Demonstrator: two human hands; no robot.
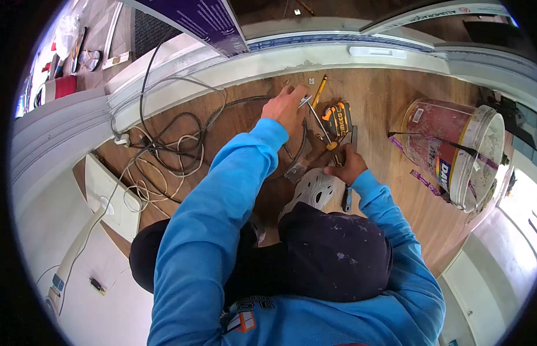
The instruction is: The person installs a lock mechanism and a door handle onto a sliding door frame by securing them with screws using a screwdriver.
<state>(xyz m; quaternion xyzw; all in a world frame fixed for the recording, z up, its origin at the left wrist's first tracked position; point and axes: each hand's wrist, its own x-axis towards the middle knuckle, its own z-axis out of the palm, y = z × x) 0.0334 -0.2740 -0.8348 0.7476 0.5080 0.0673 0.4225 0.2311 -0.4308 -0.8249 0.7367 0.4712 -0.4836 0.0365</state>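
Observation:
My left hand (284, 109) reaches forward over the wooden floor, its fingers bent round a small metallic piece (304, 101) that is too small to name. Nearer to me on the right, my right hand (347, 165) is closed beside my white shoe (317, 189), and what it grips is partly hidden. Between the hands lie a screwdriver (321, 124) with a yellow handle and an orange and black tool (338, 119). A yellow pencil-like stick (320, 90) lies just beyond them. A tool with a blue handle (347, 199) rests by the shoe.
Tangled black and white cables (182, 138) spread over the floor at left. A red paint bucket (438, 138) lies on its side at right. Ahead runs a white door track (338, 56). A white panel (110, 196) stands at lower left.

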